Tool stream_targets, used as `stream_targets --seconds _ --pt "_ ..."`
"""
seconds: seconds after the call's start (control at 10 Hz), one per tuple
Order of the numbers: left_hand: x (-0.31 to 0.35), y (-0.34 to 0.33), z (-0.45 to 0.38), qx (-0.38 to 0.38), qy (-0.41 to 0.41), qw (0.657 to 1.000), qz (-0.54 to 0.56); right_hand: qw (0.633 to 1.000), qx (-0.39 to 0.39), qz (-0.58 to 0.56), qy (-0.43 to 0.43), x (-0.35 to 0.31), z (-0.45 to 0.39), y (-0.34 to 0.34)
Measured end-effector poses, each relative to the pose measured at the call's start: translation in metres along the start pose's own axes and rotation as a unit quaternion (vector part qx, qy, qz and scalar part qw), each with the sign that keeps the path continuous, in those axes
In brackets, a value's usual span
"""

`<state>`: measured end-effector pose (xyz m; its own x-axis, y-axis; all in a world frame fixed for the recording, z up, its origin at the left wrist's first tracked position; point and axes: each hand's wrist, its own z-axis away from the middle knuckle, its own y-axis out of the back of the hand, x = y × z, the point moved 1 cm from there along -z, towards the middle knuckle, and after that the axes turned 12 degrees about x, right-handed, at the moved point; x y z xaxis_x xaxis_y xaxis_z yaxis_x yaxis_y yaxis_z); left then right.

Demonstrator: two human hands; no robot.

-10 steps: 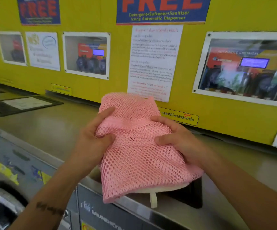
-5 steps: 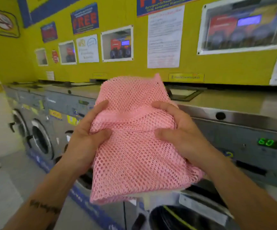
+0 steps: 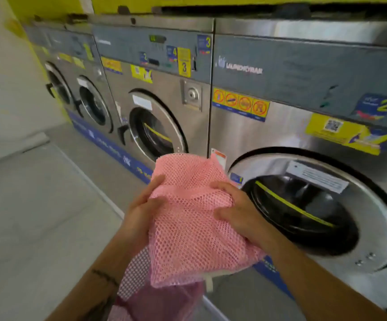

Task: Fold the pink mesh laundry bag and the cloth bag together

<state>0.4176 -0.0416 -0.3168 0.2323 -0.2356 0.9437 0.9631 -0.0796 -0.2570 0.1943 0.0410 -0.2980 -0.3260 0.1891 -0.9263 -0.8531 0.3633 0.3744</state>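
Bundle and view have both dropped: the pink mesh laundry bag (image 3: 188, 218), a second ago lifted over the top of the washers with the yellow poster wall behind it, now hangs lower, in front of the steel washing machines (image 3: 164, 107), near the round door (image 3: 303, 212) of the closest one. It is held in the air and rests on nothing. The left hand (image 3: 141, 212) grips its left edge, thumb on top and fingers curled into the mesh; the right hand (image 3: 239, 212) clamps the right side the same way, much as before. A pale strip of the cloth bag (image 3: 208, 278) peeks out under the lower edge, so the two pieces seem to sit folded together already. Judging by that, the fold looks close to done and the bundle is probably being carried down to be put somewhere. New in view beneath it are a checked fabric (image 3: 133, 276) and a darker pink mesh (image 3: 164, 302).
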Motion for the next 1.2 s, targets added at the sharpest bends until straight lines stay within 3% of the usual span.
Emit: stream_targets --seconds 0.2,0.5,0.7,0.8,0.9,1.0,1.2 --pt "-0.096 0.096 -0.03 0.128 0.029 0.983 -0.132 0.992 -0.063 0.041 -0.102 0.075 -0.013 -0.12" --pt "-0.275 0.234 -0.109 0.133 0.058 0.922 -0.359 0.962 -0.12 0.095 -0.225 0.255 -0.041 -0.313" --pt "-0.375 0.284 -0.131 0.09 0.067 0.894 -0.433 0.949 -0.142 0.106 -0.26 0.365 -0.039 -0.387" --pt "-0.408 0.298 -0.14 0.037 0.069 0.876 -0.476 0.942 -0.166 0.124 -0.264 0.403 -0.043 -0.407" --pt "-0.454 0.322 -0.153 -0.04 0.153 0.833 -0.531 0.913 -0.238 0.222 -0.248 0.454 -0.048 -0.422" --pt "-0.472 0.338 -0.154 -0.062 0.172 0.819 -0.545 0.89 -0.254 0.267 -0.268 0.477 -0.047 -0.419" --pt "-0.438 0.315 -0.148 -0.044 0.163 0.813 -0.557 0.917 -0.208 0.241 -0.241 0.46 -0.039 -0.395"
